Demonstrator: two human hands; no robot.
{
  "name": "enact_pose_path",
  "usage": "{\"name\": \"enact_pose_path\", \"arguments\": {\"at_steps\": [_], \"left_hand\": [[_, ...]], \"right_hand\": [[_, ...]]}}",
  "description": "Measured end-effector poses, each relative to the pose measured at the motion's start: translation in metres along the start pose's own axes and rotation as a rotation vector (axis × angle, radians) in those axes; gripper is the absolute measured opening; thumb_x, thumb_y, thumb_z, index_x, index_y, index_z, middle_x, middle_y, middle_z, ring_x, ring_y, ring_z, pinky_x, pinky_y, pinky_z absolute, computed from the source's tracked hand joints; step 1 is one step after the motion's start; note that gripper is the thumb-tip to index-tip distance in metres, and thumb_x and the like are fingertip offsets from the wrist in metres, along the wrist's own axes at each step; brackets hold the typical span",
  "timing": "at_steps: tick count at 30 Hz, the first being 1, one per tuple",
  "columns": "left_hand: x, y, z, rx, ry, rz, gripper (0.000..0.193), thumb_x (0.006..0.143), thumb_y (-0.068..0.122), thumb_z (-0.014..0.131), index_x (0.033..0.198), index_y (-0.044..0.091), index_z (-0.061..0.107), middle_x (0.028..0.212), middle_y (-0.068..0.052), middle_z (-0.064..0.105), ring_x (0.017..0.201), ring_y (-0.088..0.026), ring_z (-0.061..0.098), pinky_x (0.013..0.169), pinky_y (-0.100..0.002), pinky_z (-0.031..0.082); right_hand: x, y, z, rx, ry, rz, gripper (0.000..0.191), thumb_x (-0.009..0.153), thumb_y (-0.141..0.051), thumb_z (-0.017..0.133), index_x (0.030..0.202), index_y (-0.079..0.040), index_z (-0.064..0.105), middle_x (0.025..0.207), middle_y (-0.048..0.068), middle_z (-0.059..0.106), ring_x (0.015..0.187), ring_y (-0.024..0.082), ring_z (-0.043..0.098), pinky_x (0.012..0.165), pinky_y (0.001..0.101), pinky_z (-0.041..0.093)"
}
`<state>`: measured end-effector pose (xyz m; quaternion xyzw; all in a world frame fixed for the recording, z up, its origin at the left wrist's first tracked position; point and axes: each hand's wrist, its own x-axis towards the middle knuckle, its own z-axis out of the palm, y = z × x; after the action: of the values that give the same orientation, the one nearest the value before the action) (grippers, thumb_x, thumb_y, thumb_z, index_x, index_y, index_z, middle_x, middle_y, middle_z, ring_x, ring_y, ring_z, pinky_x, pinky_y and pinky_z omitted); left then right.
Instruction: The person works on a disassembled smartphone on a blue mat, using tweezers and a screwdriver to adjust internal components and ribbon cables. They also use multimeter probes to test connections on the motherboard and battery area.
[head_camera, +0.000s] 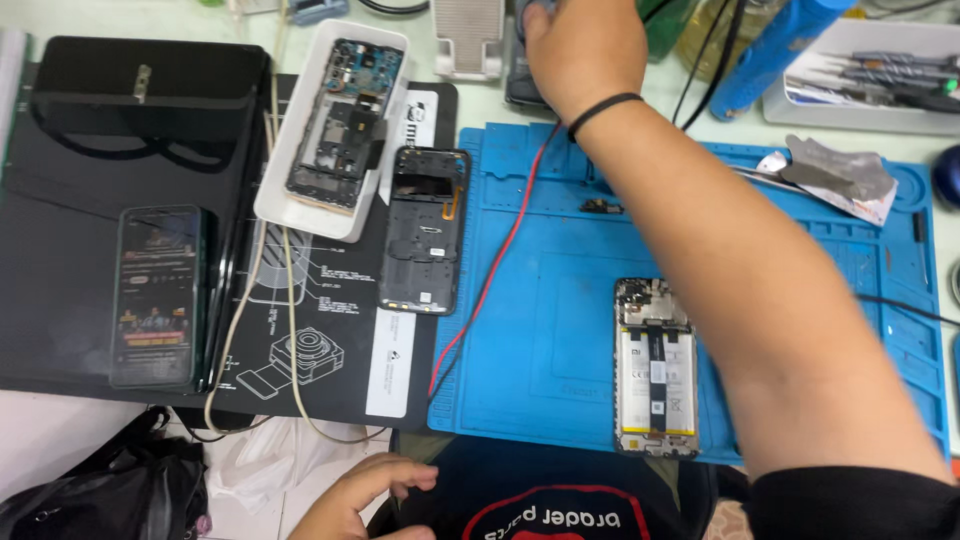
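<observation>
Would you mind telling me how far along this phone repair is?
Done: the opened phone lies on the blue mat, battery exposed, its black back cover set aside. In hand: the right hand reaches to the bench's far edge; the left hand rests near the lap. Left: the phone is still uncovered.

bright, even overhead light; shadows soft and short. mild glare on the lit phone screen (157, 296) at left and on the foil scrap (835, 178) far right. right arm (740, 270) slightly motion-blurred, right hand (580, 50) softer at the far edge. blue mat (545, 340) sharp. slight wide-angle bending at edges.
</observation>
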<state>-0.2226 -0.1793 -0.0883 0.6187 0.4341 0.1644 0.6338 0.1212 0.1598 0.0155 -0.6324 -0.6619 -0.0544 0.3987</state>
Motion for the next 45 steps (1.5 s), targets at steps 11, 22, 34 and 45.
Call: {"name": "enact_pose_path", "arguments": {"at_steps": [11, 22, 34, 45], "left_hand": [[0.027, -0.015, 0.006, 0.014, 0.278, -0.237, 0.05, 0.076, 0.03, 0.087, 0.116, 0.004, 0.074, 0.11, -0.008, 0.078, 0.101, -0.015, 0.07, 0.086, -0.028, 0.053], [0.047, -0.012, 0.015, -0.018, 0.686, -0.34, 0.056, 0.071, 0.026, 0.089, 0.115, 0.001, 0.066, 0.091, -0.015, 0.069, 0.086, -0.022, 0.062, 0.069, -0.035, 0.056], [0.079, -0.006, 0.039, 0.169, 0.512, -0.467, 0.042, 0.091, 0.036, 0.07, 0.115, 0.001, 0.072, 0.104, -0.021, 0.076, 0.099, -0.031, 0.07, 0.087, -0.036, 0.054], [0.055, 0.001, 0.046, -0.493, -0.556, -0.355, 0.041, 0.099, 0.039, 0.066, 0.108, 0.001, 0.076, 0.096, -0.016, 0.074, 0.098, -0.028, 0.072, 0.094, -0.037, 0.054]], "right_hand": [[0.012, -0.001, 0.017, -0.079, 0.085, 0.144, 0.02, 0.079, -0.019, 0.082, 0.078, -0.001, 0.072, 0.079, 0.019, 0.071, 0.076, 0.04, 0.071, 0.068, 0.0472, 0.057], [-0.006, 0.001, -0.001, -0.049, -0.002, -0.039, 0.065, 0.081, -0.02, 0.085, 0.14, -0.013, 0.058, 0.099, 0.021, 0.069, 0.093, 0.042, 0.067, 0.076, 0.0504, 0.055], [-0.011, 0.006, 0.001, 0.015, -0.099, 0.048, 0.071, 0.087, -0.022, 0.079, 0.152, -0.014, 0.05, 0.089, 0.016, 0.067, 0.088, 0.035, 0.067, 0.076, 0.0468, 0.055], [-0.07, -0.039, -0.141, 0.26, -0.351, -0.312, 0.023, 0.093, -0.024, 0.078, 0.105, -0.004, 0.075, 0.084, 0.012, 0.067, 0.078, 0.026, 0.067, 0.069, 0.0381, 0.052]]}}
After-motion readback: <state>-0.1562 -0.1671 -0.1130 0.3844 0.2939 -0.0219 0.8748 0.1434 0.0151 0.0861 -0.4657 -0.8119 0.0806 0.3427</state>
